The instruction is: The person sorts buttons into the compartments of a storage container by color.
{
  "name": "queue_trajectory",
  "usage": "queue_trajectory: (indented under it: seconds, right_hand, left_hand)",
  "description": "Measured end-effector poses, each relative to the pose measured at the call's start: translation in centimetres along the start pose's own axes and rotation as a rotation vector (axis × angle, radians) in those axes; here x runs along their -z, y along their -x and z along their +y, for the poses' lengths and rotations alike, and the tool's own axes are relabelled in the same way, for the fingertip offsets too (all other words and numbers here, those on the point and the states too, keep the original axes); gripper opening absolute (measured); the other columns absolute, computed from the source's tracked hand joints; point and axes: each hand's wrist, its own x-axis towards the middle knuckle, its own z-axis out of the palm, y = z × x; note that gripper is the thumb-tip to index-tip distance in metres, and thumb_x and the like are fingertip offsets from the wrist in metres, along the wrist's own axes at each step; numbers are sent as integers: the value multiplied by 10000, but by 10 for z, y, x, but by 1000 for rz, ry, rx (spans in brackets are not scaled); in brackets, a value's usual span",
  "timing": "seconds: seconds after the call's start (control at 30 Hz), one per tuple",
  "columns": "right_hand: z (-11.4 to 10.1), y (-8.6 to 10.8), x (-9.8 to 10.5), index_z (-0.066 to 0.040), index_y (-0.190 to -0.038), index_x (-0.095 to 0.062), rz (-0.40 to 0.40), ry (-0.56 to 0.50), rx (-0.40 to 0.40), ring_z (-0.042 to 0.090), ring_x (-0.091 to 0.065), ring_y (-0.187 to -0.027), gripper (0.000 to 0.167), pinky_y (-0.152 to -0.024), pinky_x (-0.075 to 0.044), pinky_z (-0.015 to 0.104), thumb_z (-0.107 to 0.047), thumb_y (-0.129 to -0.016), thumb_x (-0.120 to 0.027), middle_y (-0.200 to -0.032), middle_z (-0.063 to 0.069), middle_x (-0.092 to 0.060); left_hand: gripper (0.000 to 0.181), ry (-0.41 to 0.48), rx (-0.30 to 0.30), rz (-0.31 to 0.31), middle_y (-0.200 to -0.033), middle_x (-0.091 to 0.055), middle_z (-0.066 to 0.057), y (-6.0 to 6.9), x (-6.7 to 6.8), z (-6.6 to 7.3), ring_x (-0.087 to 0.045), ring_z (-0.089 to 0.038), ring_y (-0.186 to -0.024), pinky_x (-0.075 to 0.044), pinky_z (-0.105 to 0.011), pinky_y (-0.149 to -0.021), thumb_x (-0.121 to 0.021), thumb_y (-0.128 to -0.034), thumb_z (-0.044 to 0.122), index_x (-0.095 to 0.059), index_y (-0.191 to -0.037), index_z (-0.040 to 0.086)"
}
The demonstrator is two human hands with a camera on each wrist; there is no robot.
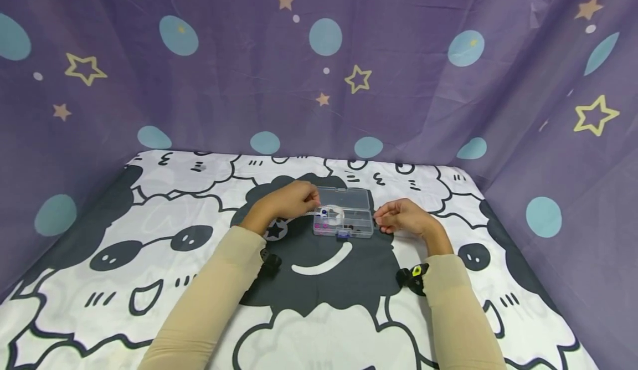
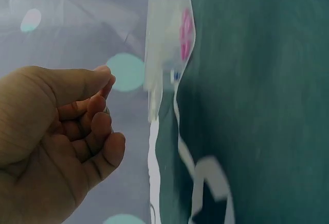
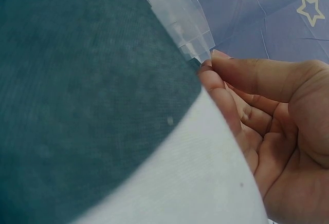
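A clear plastic compartment box point(image 1: 356, 231) lies on the cloth with its lid point(image 1: 344, 197) raised at the back. Pink beads point(image 1: 321, 226) and a dark blue bead point(image 1: 324, 212) sit in its left compartments; small dark pieces point(image 1: 351, 227) lie at the front right. Over the box's left end is my left hand point(image 1: 294, 198), thumb and index tips together; anything tiny between them is too small to make out. My right hand point(image 1: 405, 216) is at the box's right end, thumb point(image 3: 241, 70) and index tip close together by the corner. Whether they pinch something is unclear.
A white ring-shaped patch shows through the box. The cloth point(image 1: 319, 337) has a cartoon sheep print in white and dark grey. A purple curtain point(image 1: 408, 109) with stars and blue ovals rises behind and at both sides.
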Motion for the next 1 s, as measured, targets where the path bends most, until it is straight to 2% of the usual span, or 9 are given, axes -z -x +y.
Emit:
queue_trajectory:
  seconds: [0.2,0.5,0.67,0.8,1.0]
  right_hand:
    - [-2,0,-1,106,-1135,-670,0,-15,-6,163,-690,-753,214,-725,-594,314,-20,-962,-679,-867,75,-735]
    - [-1,1,0,103,-1130,-672,3,-22,-4,159,-687,-752,201,-727,-593,311,-11,-964,-671,-864,68,-731]
    - [-1,0,0,96,-1121,-676,6,-19,-8,161,-688,-752,187,-725,-593,312,-8,-965,-670,-864,68,-731]
    - [-2,0,-1,93,-1115,-677,8,-20,-13,161,-686,-746,177,-719,-592,311,-2,-965,-668,-857,68,-729]
    - [-2,0,-2,101,-1116,-674,11,-17,-9,160,-685,-750,178,-718,-590,309,5,-967,-662,-867,65,-733]
  left_hand:
    - [135,12,54,40,-734,-559,-6,14,10,-13,-475,-135,-598,-432,-325,-635,-604,-1037,134,-662,-942,56]
    - [109,-2,78,71,-749,-578,-9,34,20,-36,-505,-135,-645,-456,-326,-656,-635,-1008,112,-671,-927,49]
    - [106,8,115,68,-749,-583,-12,51,26,-49,-502,-138,-639,-456,-336,-661,-637,-1006,111,-674,-932,45]
    - [106,20,171,48,-764,-587,-21,64,31,-58,-496,-148,-662,-450,-349,-687,-631,-1008,106,-688,-958,32]
    - [109,38,238,28,-813,-630,-29,77,37,-67,-520,-159,-713,-455,-348,-708,-641,-993,111,-714,-971,32]
